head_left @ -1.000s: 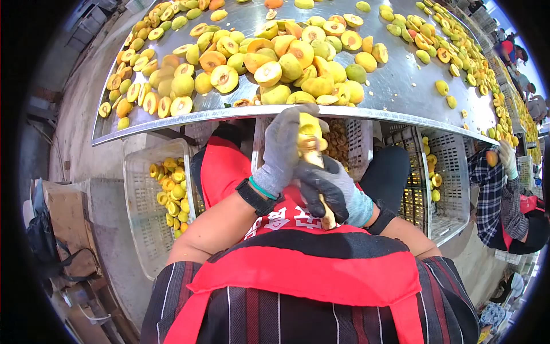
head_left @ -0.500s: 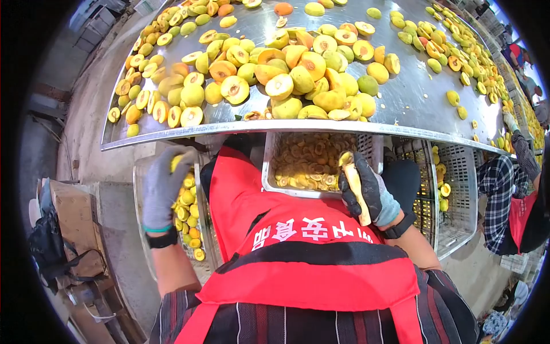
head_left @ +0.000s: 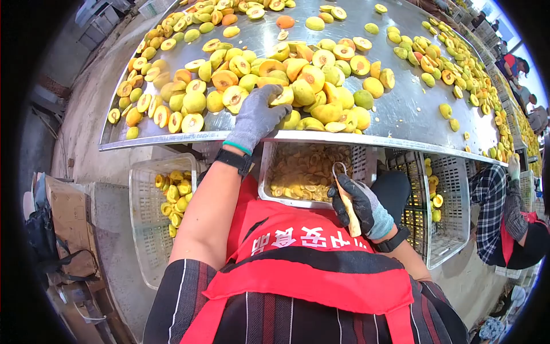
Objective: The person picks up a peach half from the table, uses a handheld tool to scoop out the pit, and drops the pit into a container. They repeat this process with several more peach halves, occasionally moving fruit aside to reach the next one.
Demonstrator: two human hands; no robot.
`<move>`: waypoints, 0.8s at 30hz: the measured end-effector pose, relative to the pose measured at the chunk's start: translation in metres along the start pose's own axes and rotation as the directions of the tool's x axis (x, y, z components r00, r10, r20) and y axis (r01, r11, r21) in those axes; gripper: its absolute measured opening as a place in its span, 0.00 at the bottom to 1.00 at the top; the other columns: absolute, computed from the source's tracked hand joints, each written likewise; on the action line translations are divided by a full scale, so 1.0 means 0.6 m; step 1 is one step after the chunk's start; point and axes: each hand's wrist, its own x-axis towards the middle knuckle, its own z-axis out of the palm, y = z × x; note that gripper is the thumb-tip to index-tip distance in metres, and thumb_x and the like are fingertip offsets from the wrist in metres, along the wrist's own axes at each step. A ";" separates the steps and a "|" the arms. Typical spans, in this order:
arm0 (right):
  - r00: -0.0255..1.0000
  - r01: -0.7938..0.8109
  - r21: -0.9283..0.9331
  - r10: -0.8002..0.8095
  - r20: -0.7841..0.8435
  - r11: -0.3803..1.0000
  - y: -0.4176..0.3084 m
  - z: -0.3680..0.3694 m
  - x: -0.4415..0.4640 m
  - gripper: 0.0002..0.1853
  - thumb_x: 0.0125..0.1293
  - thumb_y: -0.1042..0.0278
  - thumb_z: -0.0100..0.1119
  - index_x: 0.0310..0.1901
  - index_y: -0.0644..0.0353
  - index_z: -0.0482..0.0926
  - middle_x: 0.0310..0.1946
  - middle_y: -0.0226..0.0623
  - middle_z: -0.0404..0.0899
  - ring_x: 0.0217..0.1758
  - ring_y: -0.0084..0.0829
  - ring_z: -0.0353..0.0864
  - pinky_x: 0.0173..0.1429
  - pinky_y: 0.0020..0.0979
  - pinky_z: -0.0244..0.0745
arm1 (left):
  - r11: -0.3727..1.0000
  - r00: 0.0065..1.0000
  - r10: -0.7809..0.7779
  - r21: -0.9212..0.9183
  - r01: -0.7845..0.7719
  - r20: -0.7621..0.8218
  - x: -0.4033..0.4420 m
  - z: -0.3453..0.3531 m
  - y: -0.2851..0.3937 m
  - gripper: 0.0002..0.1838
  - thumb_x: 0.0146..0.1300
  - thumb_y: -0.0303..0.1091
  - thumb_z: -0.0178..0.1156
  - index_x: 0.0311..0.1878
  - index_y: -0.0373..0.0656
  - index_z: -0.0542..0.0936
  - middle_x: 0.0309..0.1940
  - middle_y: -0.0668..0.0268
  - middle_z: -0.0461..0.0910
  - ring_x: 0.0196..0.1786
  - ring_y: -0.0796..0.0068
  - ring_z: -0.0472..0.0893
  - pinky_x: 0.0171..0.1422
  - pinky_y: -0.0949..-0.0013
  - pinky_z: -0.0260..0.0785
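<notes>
My left hand (head_left: 258, 117), in a grey glove, reaches over the near edge of the metal table. Its fingers and thumb close on a peach half (head_left: 284, 96) at the front of the pile of halved yellow peaches (head_left: 312, 77). In a dark glove with a grey cuff, my right hand (head_left: 364, 209) holds a pitting knife (head_left: 348, 207) with a pale wooden handle and a curved metal loop at its tip. The loop is bare. Below it, between my knees, stands a white crate (head_left: 264, 182) with pits and wet fruit scraps in it.
The metal table (head_left: 401, 117) has a raised front rim and carries more peach halves at left and right. A white basket (head_left: 143, 229) with peach halves stands at my left, another crate (head_left: 452, 229) at my right. A co-worker (head_left: 510, 218) sits at the far right.
My left hand has moved from above the left basket up to the pile on the table and grasped a peach half. The fruit on the knife's tip is gone; the metal loop shows.
</notes>
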 end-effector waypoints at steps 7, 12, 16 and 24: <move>0.977 0.212 -0.001 -0.212 0.013 0.977 -0.054 0.016 0.032 0.16 0.65 0.52 0.52 0.39 0.58 0.74 0.17 0.26 0.70 0.15 0.19 0.69 0.17 0.21 0.63 | 0.903 0.944 0.320 -0.277 -0.330 -0.081 -0.113 -0.015 0.066 0.43 0.39 0.24 0.70 0.62 0.39 0.62 0.60 0.55 0.66 0.60 0.62 0.69 0.61 0.65 0.63; 0.950 0.310 -0.124 -0.304 0.067 0.943 -0.072 0.060 0.034 0.17 0.59 0.56 0.60 0.43 0.60 0.74 0.28 0.29 0.76 0.21 0.17 0.72 0.21 0.21 0.69 | 0.836 0.951 0.305 -0.493 -0.241 0.052 -0.181 0.000 0.100 0.47 0.40 0.21 0.68 0.66 0.39 0.56 0.59 0.55 0.64 0.61 0.64 0.67 0.63 0.66 0.60; 0.719 0.643 -0.574 -0.658 0.224 0.507 -0.047 0.056 0.026 0.25 0.50 0.62 0.68 0.48 0.61 0.70 0.39 0.39 0.77 0.41 0.33 0.79 0.47 0.32 0.74 | 0.435 0.917 0.237 -0.879 0.196 0.322 -0.197 -0.012 0.101 0.36 0.54 0.22 0.57 0.66 0.35 0.55 0.59 0.59 0.63 0.60 0.71 0.66 0.63 0.68 0.61; 0.628 0.652 -0.688 -0.736 0.254 0.319 -0.037 0.058 0.028 0.23 0.51 0.60 0.68 0.45 0.62 0.70 0.38 0.43 0.78 0.40 0.41 0.79 0.43 0.35 0.74 | 0.668 0.900 0.371 -0.739 -0.087 0.229 -0.204 -0.013 0.088 0.30 0.59 0.28 0.51 0.64 0.34 0.58 0.59 0.58 0.63 0.60 0.70 0.66 0.63 0.69 0.59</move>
